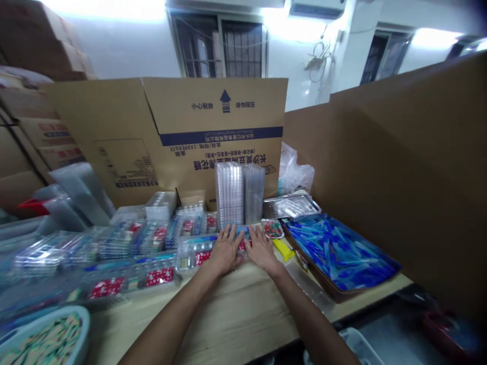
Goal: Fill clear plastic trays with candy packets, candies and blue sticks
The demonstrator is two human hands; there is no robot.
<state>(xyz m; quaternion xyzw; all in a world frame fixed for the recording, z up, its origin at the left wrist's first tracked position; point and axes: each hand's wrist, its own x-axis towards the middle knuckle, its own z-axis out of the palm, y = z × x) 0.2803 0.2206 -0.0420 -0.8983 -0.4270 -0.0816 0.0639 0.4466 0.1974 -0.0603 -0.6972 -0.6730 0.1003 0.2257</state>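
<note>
My left hand (pixel 225 250) and my right hand (pixel 262 250) lie side by side, palms down, fingers stretched out, on a clear plastic blister pack (pixel 198 251) near the middle of the wooden table (pixel 236 309). The pack holds small coloured items and a red card. Both hands press flat on its top and grip nothing. Just behind the hands stand two upright stacks of empty clear trays (pixel 239 193). A yellow piece (pixel 283 249) lies right of my right hand.
Several filled blister packs (pixel 114 248) spread to the left. A brown tray of blue parts (pixel 338 253) sits at the right, a metal tray (pixel 291 206) behind it. Cardboard walls (pixel 213 132) close off the back and right. A pale blue basin (pixel 45 337) is front left.
</note>
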